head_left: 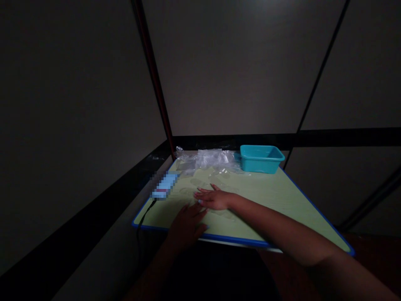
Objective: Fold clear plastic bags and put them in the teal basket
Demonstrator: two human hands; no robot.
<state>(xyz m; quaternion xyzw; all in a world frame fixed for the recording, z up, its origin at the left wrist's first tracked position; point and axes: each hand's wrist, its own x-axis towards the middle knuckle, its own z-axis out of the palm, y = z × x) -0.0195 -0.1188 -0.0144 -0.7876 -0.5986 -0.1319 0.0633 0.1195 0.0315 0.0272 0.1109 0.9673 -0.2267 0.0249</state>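
My right hand (215, 199) lies palm down over the pale green table (266, 200), its fingers spread and pointing left. Close by, at the table's near side, my left hand (187, 222) stretches its fingers forward, their tips close to the right hand's. Whether the fingertips touch cannot be made out. Around and under the right hand, faint outlines of a clear, thin sheet-like piece (200, 183) show on the tabletop; its kind is unclear. Nothing is visibly gripped in either hand.
Crumpled clear plastic bags (209, 159) lie along the far edge. A turquoise plastic basin (260, 164) stands at the back right corner. At the left edge lies a pixelated light-blue flat rectangle (165, 185), with a black strap or cable (145, 214) hanging off the table. Walls rise left and behind.
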